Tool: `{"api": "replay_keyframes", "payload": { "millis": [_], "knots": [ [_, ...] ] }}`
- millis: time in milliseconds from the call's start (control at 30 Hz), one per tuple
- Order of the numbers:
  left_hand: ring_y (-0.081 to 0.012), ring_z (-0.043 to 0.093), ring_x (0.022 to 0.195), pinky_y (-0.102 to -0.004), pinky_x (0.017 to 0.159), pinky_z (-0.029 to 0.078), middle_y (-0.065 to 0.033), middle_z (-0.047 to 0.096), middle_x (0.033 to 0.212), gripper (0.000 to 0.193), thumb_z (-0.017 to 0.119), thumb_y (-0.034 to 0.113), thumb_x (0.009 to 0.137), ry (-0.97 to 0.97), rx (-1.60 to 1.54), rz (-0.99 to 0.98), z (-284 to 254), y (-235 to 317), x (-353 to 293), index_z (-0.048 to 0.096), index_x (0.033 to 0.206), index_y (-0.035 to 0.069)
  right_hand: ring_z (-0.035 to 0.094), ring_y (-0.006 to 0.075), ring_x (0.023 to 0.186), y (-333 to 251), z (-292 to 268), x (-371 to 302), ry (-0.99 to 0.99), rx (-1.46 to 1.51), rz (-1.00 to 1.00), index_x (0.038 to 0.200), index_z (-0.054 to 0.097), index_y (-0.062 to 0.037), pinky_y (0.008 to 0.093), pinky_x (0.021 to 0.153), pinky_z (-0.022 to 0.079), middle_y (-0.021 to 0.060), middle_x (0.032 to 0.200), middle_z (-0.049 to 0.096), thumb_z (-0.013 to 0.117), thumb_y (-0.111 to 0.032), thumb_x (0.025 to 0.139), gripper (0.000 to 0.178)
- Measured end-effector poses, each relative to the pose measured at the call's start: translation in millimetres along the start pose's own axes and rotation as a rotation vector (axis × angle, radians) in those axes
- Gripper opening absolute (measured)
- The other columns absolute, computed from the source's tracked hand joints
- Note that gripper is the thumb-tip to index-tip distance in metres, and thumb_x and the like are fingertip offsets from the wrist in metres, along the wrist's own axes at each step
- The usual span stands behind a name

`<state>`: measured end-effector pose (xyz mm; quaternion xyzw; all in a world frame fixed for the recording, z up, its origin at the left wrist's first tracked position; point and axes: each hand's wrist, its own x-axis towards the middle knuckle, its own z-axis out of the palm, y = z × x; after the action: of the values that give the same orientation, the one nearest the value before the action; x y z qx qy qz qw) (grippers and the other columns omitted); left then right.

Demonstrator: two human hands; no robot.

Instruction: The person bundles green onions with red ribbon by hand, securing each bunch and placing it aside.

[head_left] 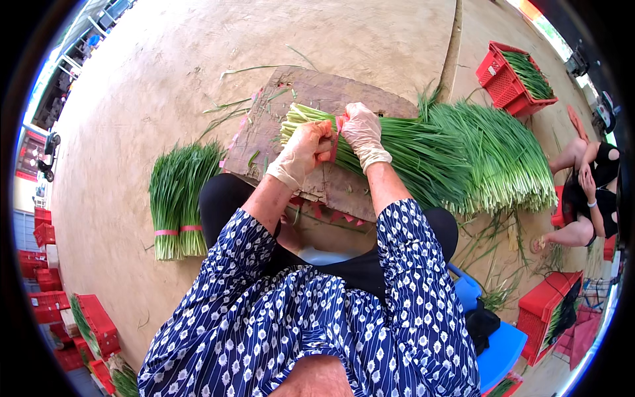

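A thick bundle of garlic chives (397, 142) lies across a worn wooden board (317, 83) in front of me, pale cut ends to the left and green leaves to the right. Round its stems runs a pink band (335, 141). My left hand (307, 151), in a thin pale glove, is closed with its fingertips at the band on the near side. Also gloved, my right hand (363, 131) lies over the top of the bundle, fingers curled in at the band. The glove and fingers hide part of the band.
Loose chives (496, 155) are heaped right of the board. Two banded bundles (177, 198) lie on the ground at left. A red crate (503, 83) of chives stands far right, a seated person (589, 185) nearer. A blue chair (499, 354) and red crates (96, 324) flank me.
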<state>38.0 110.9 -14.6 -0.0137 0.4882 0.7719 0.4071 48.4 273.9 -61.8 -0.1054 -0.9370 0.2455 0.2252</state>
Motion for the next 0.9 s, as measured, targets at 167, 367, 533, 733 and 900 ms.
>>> {"api": "replay_keyframes", "payload": {
  "millis": [167, 367, 533, 733, 900],
  "knots": [
    [-0.0034, 0.026, 0.043, -0.0244, 0.038, 0.021, 0.0055, 0.044, 0.068, 0.021, 0.053, 0.02, 0.102, -0.015, 0.15, 0.05, 0.0, -10.2, -20.6, 0.05, 0.082, 0.013, 0.066, 0.0378, 0.083, 2.2, 3.4, -7.6, 0.043, -0.01, -0.037, 0.084, 0.065, -0.0087, 0.0476, 0.07, 0.052, 0.0164, 0.089, 0.065, 0.068, -0.02, 0.078, 0.013],
    [-0.0065, 0.037, 0.046, -0.0262, 0.04, 0.029, 0.0045, 0.046, 0.066, 0.019, 0.059, 0.016, 0.098, 0.064, 0.1, -0.015, -7.9, -35.0, -43.6, 0.054, 0.081, 0.008, 0.065, 0.0371, 0.08, -1.9, 5.1, -19.9, 0.065, -0.019, -0.115, 0.081, 0.063, -0.0091, 0.0473, 0.069, 0.051, 0.0146, 0.086, 0.064, 0.067, -0.016, 0.078, 0.009],
    [-0.0323, 0.063, 0.074, -0.044, 0.067, 0.048, -0.0171, 0.061, 0.075, 0.017, 0.066, 0.018, 0.091, 0.284, 1.168, 0.626, 0.5, -68.5, -27.2, 0.063, 0.088, 0.001, 0.064, 0.0362, 0.08, 1.5, 8.2, -7.9, 0.021, -0.025, -0.151, 0.08, 0.061, -0.0093, 0.0466, 0.068, 0.05, 0.0141, 0.085, 0.064, 0.069, -0.016, 0.078, 0.01],
    [-0.0357, 0.065, 0.089, -0.0457, 0.076, 0.051, -0.0174, 0.065, 0.089, 0.019, 0.064, 0.02, 0.086, 0.133, 1.811, 0.746, 4.0, -90.9, -12.8, 0.065, 0.097, 0.005, 0.068, 0.0372, 0.087, -46.4, -22.5, 13.8, -0.269, -0.343, -0.251, 0.083, 0.071, -0.0076, 0.0473, 0.075, 0.054, 0.0165, 0.087, 0.07, 0.065, -0.018, 0.078, 0.013],
    [-0.0281, 0.05, 0.108, -0.0383, 0.096, 0.042, -0.0105, 0.055, 0.114, 0.038, 0.057, 0.035, 0.094, -0.151, 1.483, 0.785, 5.7, -125.4, 35.0, 0.054, 0.121, 0.009, 0.071, 0.0379, 0.088, -76.7, -12.9, 1.8, -0.384, -0.241, -0.119, 0.088, 0.076, -0.0038, 0.0465, 0.076, 0.057, 0.0228, 0.089, 0.071, 0.061, -0.011, 0.079, 0.019]
  ]
}}
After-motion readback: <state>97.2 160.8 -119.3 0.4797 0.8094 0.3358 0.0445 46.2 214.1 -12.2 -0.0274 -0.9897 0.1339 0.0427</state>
